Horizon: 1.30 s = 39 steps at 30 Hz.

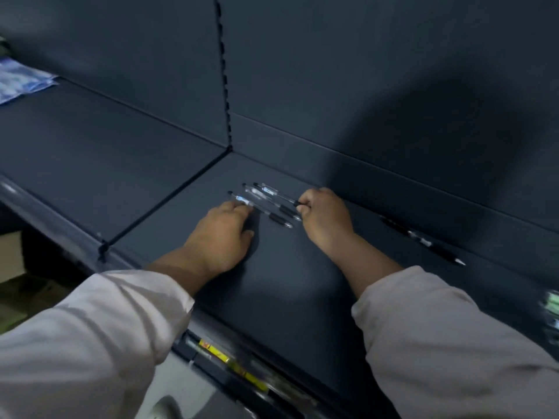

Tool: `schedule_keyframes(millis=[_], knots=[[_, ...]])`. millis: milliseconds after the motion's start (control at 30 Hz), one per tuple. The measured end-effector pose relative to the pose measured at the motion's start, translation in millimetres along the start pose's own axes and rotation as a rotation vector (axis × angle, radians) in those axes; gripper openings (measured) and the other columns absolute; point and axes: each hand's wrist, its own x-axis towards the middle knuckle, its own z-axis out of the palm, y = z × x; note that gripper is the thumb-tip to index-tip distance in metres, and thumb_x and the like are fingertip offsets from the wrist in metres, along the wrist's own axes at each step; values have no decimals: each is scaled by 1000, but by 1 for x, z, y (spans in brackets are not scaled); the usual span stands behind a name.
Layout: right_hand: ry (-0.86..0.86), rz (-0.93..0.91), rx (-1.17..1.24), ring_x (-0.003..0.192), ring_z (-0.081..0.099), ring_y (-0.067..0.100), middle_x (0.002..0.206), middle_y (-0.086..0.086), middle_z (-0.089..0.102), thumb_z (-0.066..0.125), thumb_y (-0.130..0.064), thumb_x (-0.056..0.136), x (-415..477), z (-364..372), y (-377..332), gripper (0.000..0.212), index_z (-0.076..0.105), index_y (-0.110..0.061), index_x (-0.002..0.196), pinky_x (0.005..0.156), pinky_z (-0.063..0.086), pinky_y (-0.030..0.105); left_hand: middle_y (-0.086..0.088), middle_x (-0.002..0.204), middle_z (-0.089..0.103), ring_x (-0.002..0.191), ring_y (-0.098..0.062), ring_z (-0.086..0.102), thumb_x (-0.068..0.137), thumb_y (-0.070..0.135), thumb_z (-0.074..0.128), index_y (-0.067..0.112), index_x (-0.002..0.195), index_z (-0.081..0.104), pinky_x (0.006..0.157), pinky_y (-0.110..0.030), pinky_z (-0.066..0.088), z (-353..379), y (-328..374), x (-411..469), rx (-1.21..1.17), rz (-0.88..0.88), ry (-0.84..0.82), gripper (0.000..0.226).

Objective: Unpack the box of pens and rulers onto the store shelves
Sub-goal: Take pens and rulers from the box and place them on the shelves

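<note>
Dark blue-grey metal forms the shelf (272, 285), where three pens (260, 195) lie side by side near its back edge, just right of the divider rail (169, 198). The left hand (223, 234) rests on the shelf, its fingers (239, 209) stretched forward and together, tips touching the nearest pen (274, 218). The right hand (325, 216) is curled, its fingers (305, 204) clamped on the dark grip end of the rear pen (272, 191). A fourth pen (423, 240) lies alone, well to the right, close to the back edge. Pale sleeves (90, 343) cover both forearms. A blue-and-white packet (21, 81) sits at the far left of the neighbouring shelf section. Blurred yellow labels (217, 352) line the front edge.
</note>
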Motion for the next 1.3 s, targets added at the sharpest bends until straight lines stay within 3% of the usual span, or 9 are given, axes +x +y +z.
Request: schedule_keyframes(millis=[233, 400, 567, 767, 900, 1067, 1133, 1300], knots=[[45, -18, -155, 105, 52, 33, 113, 14, 58, 54, -26, 93, -5, 2, -23, 24, 66, -12, 108, 88, 46, 36, -5, 144, 39, 133, -26, 37, 89, 22, 55, 19, 141, 40, 111, -36, 31, -15, -20, -13, -76, 36, 37, 54], [30, -179, -166, 112, 47, 29, 120, 10, 55, 51, -23, 95, -18, 11, -88, 27, 62, -13, 117, 94, 42, 41, -8, 146, 38, 135, -27, 34, 90, 26, 57, 15, 141, 41, 112, -35, 29, -48, -63, -36, -10, -26, 143, 55], [4, -385, -168, 122, 42, 29, 133, 10, 51, 50, -27, 96, -32, 50, -191, 37, 55, -12, 130, 103, 36, 40, -14, 143, 42, 133, -31, 37, 83, 30, 63, 15, 137, 46, 110, -40, 31, -96, -148, -79, 112, -84, 260, 58], [-82, -558, -199, 140, 24, 24, 152, 6, 32, 46, -37, 97, -59, 121, -330, 50, 40, -19, 144, 115, 19, 35, -13, 144, 41, 133, -33, 36, 84, 30, 63, 14, 140, 43, 108, -43, 29, -155, -272, -154, 223, -194, 316, 61], [-178, -629, -202, 140, 23, 24, 153, 4, 29, 46, -41, 96, -77, 177, -412, 54, 37, -20, 145, 116, 19, 35, -12, 145, 39, 130, -33, 38, 86, 32, 60, 14, 140, 41, 107, -44, 33, -187, -357, -208, 215, -318, 304, 60], [-328, -655, -184, 142, 20, 24, 155, 5, 24, 47, -39, 97, -94, 220, -472, 55, 34, -18, 146, 116, 19, 37, -11, 151, 30, 136, -32, 31, 91, 35, 54, 17, 144, 34, 111, -40, 27, -207, -425, -259, 177, -493, 282, 60], [-437, -708, -200, 142, 19, 23, 156, 4, 24, 47, -39, 97, -95, 266, -526, 56, 32, -18, 147, 116, 19, 35, -10, 152, 29, 137, -30, 30, 92, 37, 53, 19, 145, 32, 110, -38, 27, -218, -480, -288, 124, -634, 272, 60], [-490, -743, -220, 139, 24, 21, 152, 2, 30, 48, -37, 97, -90, 292, -545, 55, 33, -18, 146, 114, 21, 32, -8, 149, 35, 132, -30, 38, 91, 39, 53, 19, 144, 35, 104, -38, 31, -209, -513, -297, 142, -687, 274, 60]])
